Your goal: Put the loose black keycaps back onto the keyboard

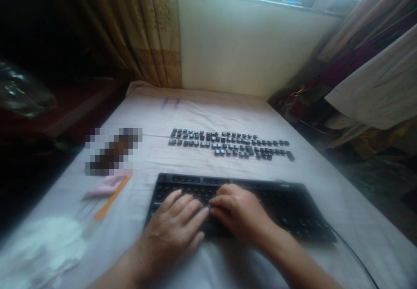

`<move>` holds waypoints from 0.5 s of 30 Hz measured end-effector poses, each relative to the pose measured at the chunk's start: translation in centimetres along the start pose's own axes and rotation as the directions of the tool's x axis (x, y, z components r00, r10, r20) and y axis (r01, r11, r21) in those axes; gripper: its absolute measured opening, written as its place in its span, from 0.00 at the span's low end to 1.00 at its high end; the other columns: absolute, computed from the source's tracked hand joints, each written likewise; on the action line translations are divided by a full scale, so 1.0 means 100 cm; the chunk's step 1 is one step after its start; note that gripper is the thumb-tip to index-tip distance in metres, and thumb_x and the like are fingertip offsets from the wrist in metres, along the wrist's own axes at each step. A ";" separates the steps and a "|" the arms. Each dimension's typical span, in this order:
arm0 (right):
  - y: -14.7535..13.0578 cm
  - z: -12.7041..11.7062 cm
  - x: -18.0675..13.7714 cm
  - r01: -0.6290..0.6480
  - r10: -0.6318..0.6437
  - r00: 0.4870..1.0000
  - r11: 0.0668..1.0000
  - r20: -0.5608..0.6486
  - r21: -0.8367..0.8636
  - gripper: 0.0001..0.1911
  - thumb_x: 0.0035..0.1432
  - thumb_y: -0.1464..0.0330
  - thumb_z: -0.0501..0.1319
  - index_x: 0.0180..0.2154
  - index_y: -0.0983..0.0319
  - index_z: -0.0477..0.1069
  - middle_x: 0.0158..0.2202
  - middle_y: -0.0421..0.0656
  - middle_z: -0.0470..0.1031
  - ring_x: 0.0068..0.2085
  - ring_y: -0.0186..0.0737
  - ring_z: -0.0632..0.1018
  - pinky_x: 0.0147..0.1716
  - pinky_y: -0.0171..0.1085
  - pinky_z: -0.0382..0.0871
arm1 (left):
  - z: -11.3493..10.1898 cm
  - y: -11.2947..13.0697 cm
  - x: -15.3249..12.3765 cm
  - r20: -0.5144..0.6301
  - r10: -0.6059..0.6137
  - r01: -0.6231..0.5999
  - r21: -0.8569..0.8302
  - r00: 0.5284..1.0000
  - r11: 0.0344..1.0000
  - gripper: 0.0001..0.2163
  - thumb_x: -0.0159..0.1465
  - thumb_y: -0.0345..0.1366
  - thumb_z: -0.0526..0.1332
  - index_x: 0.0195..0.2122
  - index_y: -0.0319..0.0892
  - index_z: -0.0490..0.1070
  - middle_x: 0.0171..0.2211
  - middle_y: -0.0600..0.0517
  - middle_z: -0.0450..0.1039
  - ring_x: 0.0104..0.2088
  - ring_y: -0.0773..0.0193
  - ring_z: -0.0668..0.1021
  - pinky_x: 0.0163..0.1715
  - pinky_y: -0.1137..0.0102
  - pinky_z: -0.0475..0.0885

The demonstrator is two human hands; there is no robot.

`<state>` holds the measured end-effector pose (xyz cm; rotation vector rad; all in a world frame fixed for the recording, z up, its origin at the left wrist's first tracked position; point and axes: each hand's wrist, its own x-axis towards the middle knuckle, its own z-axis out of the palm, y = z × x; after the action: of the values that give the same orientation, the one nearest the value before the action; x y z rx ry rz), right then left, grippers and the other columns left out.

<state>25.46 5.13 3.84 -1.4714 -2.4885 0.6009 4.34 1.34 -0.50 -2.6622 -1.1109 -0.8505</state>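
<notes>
A black keyboard [286, 208] lies on a pale sheet-covered surface [228, 111] in front of me, most of its keycaps off. My left hand [174, 230] rests flat on the keyboard's left part, fingers stretched out. My right hand [239, 210] sits beside it with its fingers curled and pressed down on the keyboard's middle; the fingertips of both hands nearly meet. What the right fingers pinch, if anything, is hidden. Several loose black keycaps [230, 143] lie in rows on the sheet beyond the keyboard.
A pink item [106, 187] with an orange strip [112, 200] lies left of the keyboard, white crumpled material [48, 245] at the near left. The keyboard's cable [355, 256] runs off right. Curtains [153, 28] and a wall stand behind.
</notes>
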 end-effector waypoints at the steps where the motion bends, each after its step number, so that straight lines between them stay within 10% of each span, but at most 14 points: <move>1: 0.000 0.001 0.000 0.000 0.000 1.000 1.000 -0.002 -0.004 0.06 0.59 0.70 0.66 0.37 0.57 0.82 0.37 0.43 0.80 0.38 0.40 0.79 0.38 0.35 0.71 | 0.000 0.000 0.000 -0.002 0.002 -0.002 0.005 1.000 1.000 0.13 0.67 0.39 0.59 0.51 0.46 0.75 0.47 0.51 0.76 0.50 0.60 0.74 0.63 0.60 0.57; 15: 0.000 0.003 -0.001 0.037 -0.037 0.999 0.997 0.001 -0.062 0.07 0.61 0.68 0.64 0.34 0.57 0.82 0.35 0.43 0.80 0.38 0.41 0.78 0.37 0.36 0.70 | 0.000 0.001 0.000 -0.006 -0.007 0.007 -0.007 1.000 1.000 0.13 0.68 0.40 0.59 0.51 0.46 0.75 0.46 0.52 0.77 0.51 0.60 0.74 0.64 0.61 0.54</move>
<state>25.36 4.98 3.57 -1.4423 -2.5505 0.5223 4.40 1.27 -0.45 -2.6612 -1.1181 -0.8647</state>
